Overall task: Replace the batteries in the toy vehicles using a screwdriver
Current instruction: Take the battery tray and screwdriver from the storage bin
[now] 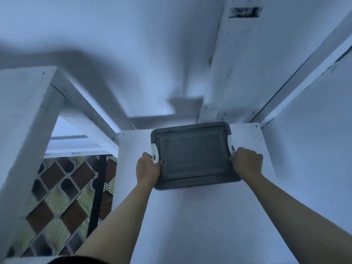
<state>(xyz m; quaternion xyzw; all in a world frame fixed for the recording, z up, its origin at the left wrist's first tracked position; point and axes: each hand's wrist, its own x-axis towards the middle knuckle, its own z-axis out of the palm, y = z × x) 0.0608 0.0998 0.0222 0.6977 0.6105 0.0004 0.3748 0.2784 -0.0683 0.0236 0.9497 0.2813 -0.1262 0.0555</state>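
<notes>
A dark grey plastic box with a closed lid and white side latches sits on top of a white cabinet. My left hand grips the box's left edge by the white latch. My right hand grips its right edge beside the other latch. Both arms reach up and forward. No toy vehicle, battery or screwdriver is in view; the lid hides what the box holds.
White walls close in behind and to the right. A white beam or frame stands at the left. Below left, a patterned tile floor and a black post show past the cabinet's edge.
</notes>
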